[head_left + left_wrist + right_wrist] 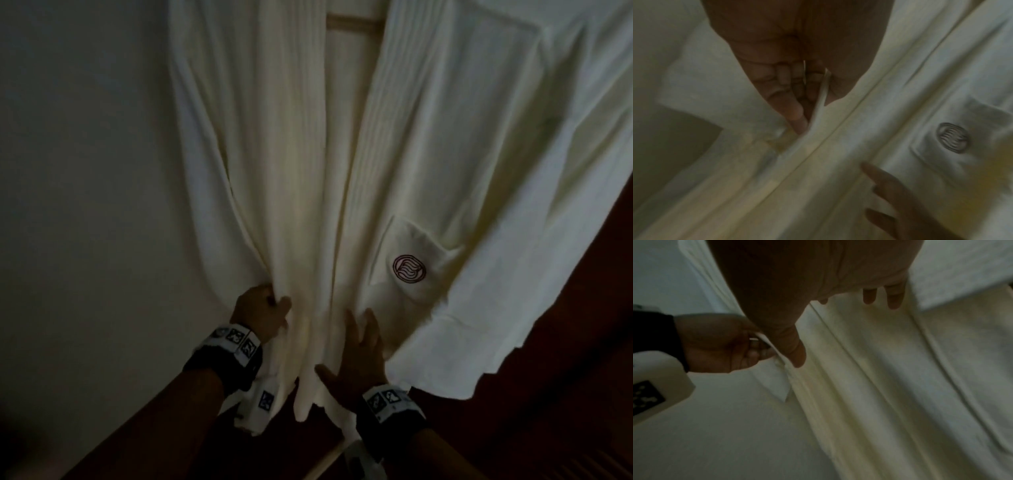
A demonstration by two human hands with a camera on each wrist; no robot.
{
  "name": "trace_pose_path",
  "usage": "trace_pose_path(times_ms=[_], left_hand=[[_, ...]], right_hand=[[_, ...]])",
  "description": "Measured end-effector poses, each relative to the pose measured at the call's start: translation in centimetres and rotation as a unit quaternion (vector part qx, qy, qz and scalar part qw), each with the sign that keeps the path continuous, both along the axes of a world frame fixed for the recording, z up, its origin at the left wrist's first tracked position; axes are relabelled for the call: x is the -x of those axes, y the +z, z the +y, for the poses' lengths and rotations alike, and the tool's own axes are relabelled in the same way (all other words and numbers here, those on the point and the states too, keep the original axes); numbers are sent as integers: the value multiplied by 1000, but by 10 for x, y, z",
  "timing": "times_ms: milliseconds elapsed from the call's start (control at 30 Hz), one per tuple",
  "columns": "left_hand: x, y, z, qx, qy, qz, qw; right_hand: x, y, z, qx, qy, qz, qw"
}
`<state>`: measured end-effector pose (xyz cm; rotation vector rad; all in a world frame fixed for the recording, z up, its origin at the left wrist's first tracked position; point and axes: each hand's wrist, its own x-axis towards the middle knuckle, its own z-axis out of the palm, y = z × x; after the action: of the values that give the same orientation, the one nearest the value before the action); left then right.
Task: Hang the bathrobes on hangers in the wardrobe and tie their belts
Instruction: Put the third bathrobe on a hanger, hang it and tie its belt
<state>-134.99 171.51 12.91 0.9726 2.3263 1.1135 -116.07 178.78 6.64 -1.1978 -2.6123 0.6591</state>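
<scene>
On the left side a plain pale wall (85, 171) is standing behind everything, and the light is dim. Next to it, a white bathrobe (274, 154) is hanging in the middle of the head view, and at its top a piece of a wooden hanger (352, 22) is showing between the two front edges. The left hand (262, 313) is gripping the left front panel of the bathrobe low down; its fingers (786, 91) are curling round a fold of the cloth, and a thin edge of cloth is passing between them. A little to the right, the right hand (359, 356) is lying flat on the bathrobe where the two front panels are meeting, with its fingers (894, 296) straight and spread, so it is holding nothing, only touching the cloth. Further right, the breast pocket (418, 260) is carrying a round embroidered emblem (409, 269) in a dark red line. At the far right, the sleeve (548, 240) of the bathrobe is spreading over a dark brown surface (582, 342); I cannot tell what this surface is.
</scene>
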Motion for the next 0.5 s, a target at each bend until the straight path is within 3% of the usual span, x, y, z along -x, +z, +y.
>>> trace_pose_path(times_ms=[133,233,333,400,467,500], left_hand=[[-42,20,-15,20,-96,-126,987],[-55,26,-21,-23,-130,-237,962],[-36,7,-19,-129,24,-286,949],[-19,-14,-20,-191,135,-198,952],[-12,-31,-25,-166,179,-62,968],[-12,-37,-26,-132,208,-31,969]], right_hand=[[19,-22,-8,48,-11,-23,999],[33,-35,-8,42,-43,2,998],[31,-31,2,91,-55,105,989],[23,-26,8,130,-97,140,977],[14,-25,12,127,-132,164,969],[7,-25,13,130,-143,170,966]])
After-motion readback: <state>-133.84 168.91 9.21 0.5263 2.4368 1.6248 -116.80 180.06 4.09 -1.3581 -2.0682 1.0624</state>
